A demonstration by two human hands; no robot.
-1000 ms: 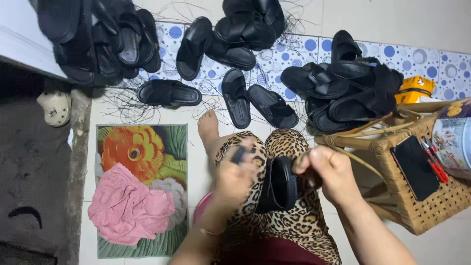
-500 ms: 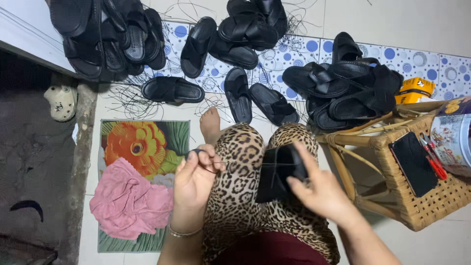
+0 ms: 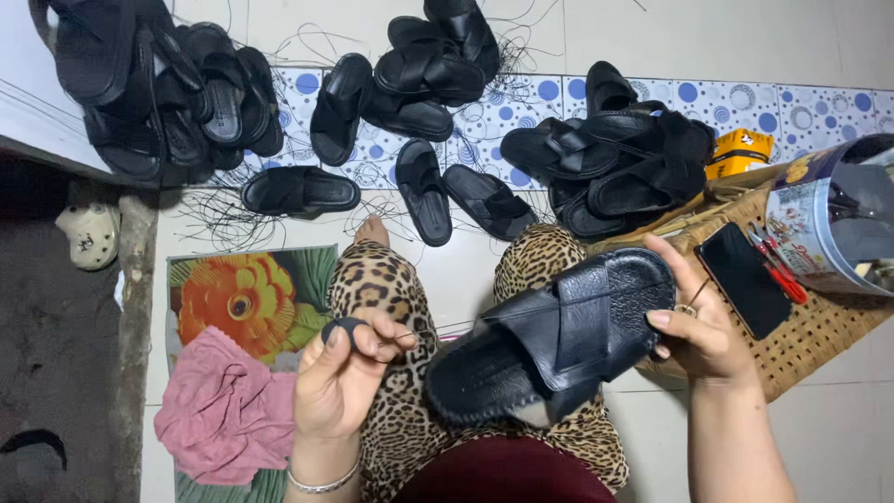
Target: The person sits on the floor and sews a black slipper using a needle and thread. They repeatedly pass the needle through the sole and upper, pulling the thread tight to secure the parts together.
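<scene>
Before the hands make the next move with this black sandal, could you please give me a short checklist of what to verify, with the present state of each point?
1. Right hand grips the black sandal firmly at one end: ok.
2. Left hand pinches the small dark piece between its fingertips: ok.
3. Thin thread seems to run from the left hand toward the sandal; whether taut or tangled: cannot tell.
4. Sandal held above the lap, strap side up and in view: ok.
5. Scissors lie on the woven stool beside the right hand: ok.
6. Floor ahead free of loose threads: not ok, strands lie among the sandals.
</scene>
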